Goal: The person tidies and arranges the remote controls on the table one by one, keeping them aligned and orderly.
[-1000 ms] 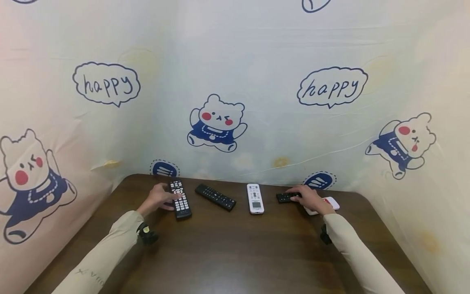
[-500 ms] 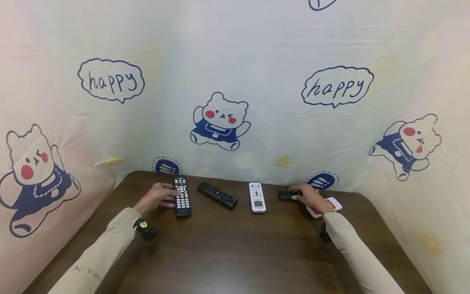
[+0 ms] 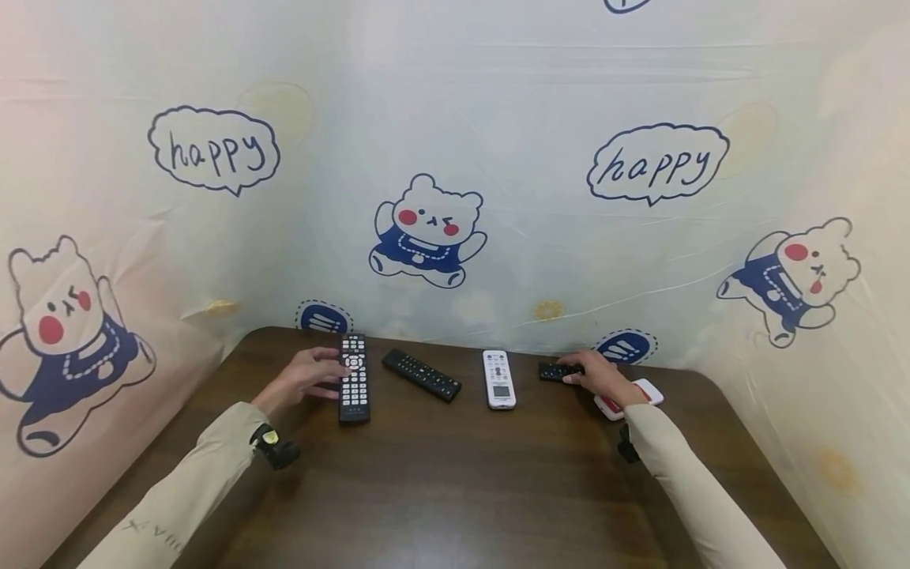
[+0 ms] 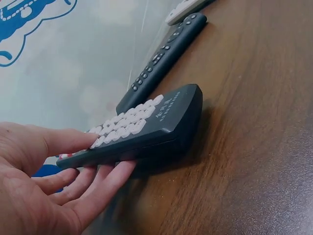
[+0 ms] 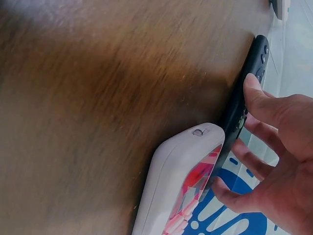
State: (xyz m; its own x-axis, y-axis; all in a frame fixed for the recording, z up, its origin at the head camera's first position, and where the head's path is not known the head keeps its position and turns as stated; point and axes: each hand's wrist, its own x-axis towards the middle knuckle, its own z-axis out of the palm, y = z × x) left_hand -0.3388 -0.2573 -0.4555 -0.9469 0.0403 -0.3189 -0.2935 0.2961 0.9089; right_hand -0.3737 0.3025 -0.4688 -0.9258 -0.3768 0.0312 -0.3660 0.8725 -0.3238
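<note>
Head view: left hand (image 3: pixel 304 376) pinches the white-buttoned remote (image 3: pixel 355 386), right hand (image 3: pixel 596 374) pinches the small black remote (image 3: pixel 551 371).

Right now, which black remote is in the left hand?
The long black remote with rows of white buttons, furthest left: the left hand pinches it. The slanted black remote lies untouched; the right hand holds the rightmost black remote.

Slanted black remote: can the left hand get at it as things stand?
Probably not directly: the left hand holds the remote with white buttons, which is between it and the slanted black remote. Moving the held one aside first would likely free the way.
</note>
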